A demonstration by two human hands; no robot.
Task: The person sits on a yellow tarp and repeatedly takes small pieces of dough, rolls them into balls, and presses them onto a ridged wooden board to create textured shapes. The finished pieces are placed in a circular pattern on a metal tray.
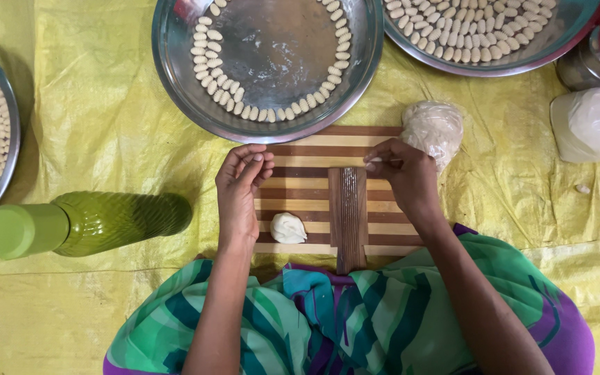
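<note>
Now your left hand (243,182) hovers over striped wooden board (314,198), fingers curled, pinching small dough bit. Your right hand (403,175) presses fingertips on top end of ridged wooden paddle (348,215); grip contents unclear. White dough lump (288,228) lies on board, left of paddle.

Soft, even daylight fills the sharp, undistorted head view, with a broad pale glare across the bare middle of the round steel tray (272,52), a sheen on the crinkled yellow plastic sheet (98,118), and only faint shadows beside the green ribbed plastic bottle (105,221).
</note>
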